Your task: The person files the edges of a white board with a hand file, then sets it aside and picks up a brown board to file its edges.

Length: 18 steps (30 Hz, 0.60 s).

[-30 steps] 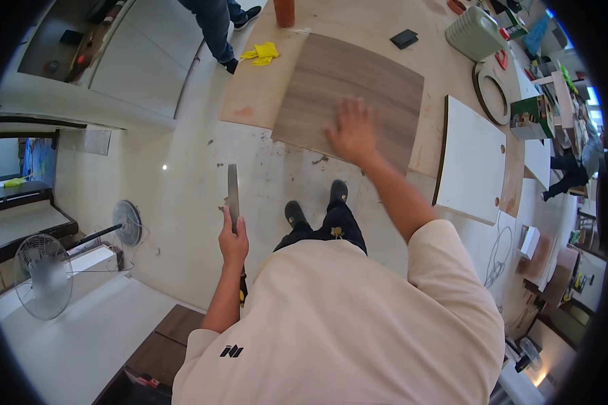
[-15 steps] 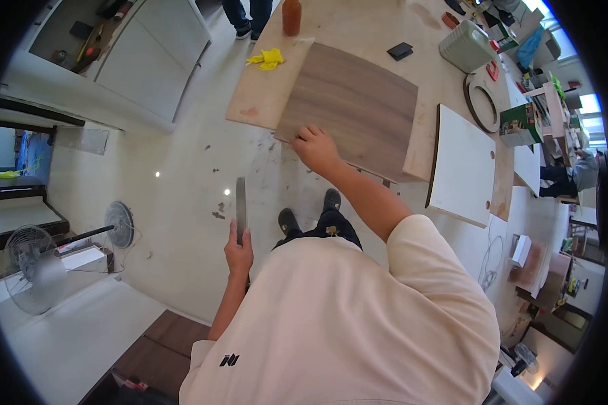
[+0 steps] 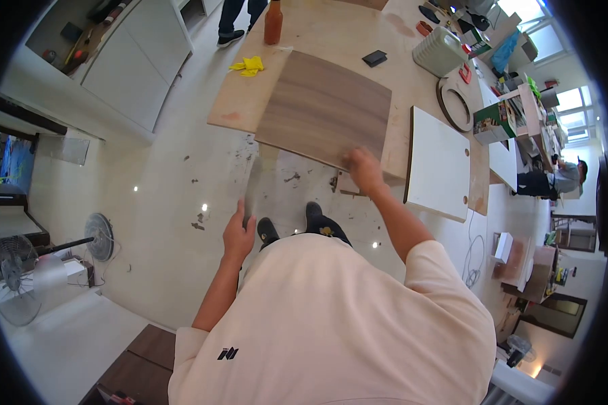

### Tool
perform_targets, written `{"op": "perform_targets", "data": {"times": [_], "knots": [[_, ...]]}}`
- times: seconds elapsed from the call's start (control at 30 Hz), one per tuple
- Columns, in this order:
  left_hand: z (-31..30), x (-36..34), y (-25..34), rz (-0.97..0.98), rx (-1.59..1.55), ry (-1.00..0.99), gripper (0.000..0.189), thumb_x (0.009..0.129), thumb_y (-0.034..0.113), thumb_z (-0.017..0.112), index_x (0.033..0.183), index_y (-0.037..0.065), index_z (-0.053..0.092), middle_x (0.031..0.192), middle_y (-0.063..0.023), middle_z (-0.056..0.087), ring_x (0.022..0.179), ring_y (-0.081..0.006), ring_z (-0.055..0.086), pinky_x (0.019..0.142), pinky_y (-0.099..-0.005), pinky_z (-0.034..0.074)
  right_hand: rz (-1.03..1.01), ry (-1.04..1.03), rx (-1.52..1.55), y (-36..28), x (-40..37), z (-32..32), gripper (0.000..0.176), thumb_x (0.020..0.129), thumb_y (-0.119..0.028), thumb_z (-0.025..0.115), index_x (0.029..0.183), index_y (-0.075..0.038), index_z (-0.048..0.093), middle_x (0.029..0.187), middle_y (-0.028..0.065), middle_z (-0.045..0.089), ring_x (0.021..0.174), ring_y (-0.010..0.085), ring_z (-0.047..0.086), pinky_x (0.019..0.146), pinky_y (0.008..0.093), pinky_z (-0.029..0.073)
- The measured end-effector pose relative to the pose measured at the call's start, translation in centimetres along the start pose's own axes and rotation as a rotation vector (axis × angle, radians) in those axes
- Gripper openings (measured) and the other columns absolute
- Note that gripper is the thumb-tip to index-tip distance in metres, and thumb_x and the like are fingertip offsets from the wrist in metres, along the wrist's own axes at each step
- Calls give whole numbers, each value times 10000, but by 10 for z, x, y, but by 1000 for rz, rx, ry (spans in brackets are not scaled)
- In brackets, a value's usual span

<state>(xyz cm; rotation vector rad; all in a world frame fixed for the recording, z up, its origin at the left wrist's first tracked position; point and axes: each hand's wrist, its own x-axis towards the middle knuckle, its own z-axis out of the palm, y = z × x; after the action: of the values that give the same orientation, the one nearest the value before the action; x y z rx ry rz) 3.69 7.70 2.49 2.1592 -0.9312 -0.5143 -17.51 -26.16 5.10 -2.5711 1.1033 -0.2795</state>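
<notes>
My left hand (image 3: 238,236) is closed around the lower end of a long, flat grey metal file (image 3: 250,192); its blade points up and away and looks smeared by motion. A brown wood-grain panel (image 3: 324,108) lies on the workbench, its near edge jutting past the bench edge. At the right part of that near edge is my right hand (image 3: 365,170), its blurred fingers curled right at the edge.
On the workbench (image 3: 233,101) are a yellow cloth (image 3: 248,65), an orange bottle (image 3: 273,23), a black flat piece (image 3: 374,58), a jug (image 3: 440,51), a ring (image 3: 454,104) and a white panel (image 3: 439,162). A fan (image 3: 13,277) stands left. Two people (image 3: 233,17) (image 3: 566,179) are farther off.
My right hand has slid rightward along the panel's near edge, from its left corner toward its right end. The file in my left hand has tilted and blurred. The whole view has shifted left.
</notes>
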Motion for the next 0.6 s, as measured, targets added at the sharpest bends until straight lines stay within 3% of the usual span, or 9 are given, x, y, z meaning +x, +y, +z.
{"op": "perform_targets", "data": {"times": [0.03, 0.1, 0.2, 0.3, 0.4, 0.6], "knots": [[5, 5, 9, -6, 0, -36, 604, 985, 265, 610, 1530, 108, 404, 1179, -202, 672, 1018, -317, 670, 901, -387, 516, 116, 24, 11, 17, -1, -9, 268, 852, -45, 616, 1116, -75, 655, 1114, 129, 616, 1135, 363, 579, 938, 478, 476], [13, 13, 31, -16, 11, -113, 585, 987, 249, 601, 1533, 156, 412, 1117, -175, 672, 980, -332, 657, 881, -407, 518, 117, 188, -79, 61, 8, -9, 488, 859, -111, 658, 1338, -96, 567, 1349, 186, 555, 1265, 388, 517, 1020, 470, 458], [42, 20, 42, 55, 95, -97, 546, 990, 235, 602, 1515, 219, 448, 935, -146, 637, 868, -326, 640, 806, -416, 519, 233, 218, -147, 70, 43, -26, 619, 906, -279, 672, 1455, -78, 468, 1520, 229, 414, 1346, 433, 441, 1104, 464, 404], [59, 21, 53, 74, 144, -81, 522, 990, 244, 613, 1494, 228, 481, 846, -124, 599, 788, -314, 624, 737, -421, 520, 487, 259, -77, 82, 90, -19, 710, 939, -491, 608, 1464, -42, 448, 1533, 233, 404, 1363, 440, 417, 1123, 511, 364], [72, 21, 56, 93, 242, -69, 515, 986, 292, 603, 1487, 263, 485, 834, -106, 586, 730, -326, 617, 647, -444, 530, 656, 246, 41, 77, 123, -20, 784, 952, -595, 520, 1477, -20, 427, 1526, 246, 399, 1383, 430, 385, 1124, 540, 334], [126, 73, 103, 175, 335, 2, 467, 995, 295, 584, 1457, 288, 511, 832, -115, 600, 693, -348, 643, 594, -476, 541, 565, 209, -123, 71, 129, 2, 805, 951, -631, 487, 1509, -58, 405, 1512, 261, 364, 1374, 440, 347, 1134, 533, 281]]}}
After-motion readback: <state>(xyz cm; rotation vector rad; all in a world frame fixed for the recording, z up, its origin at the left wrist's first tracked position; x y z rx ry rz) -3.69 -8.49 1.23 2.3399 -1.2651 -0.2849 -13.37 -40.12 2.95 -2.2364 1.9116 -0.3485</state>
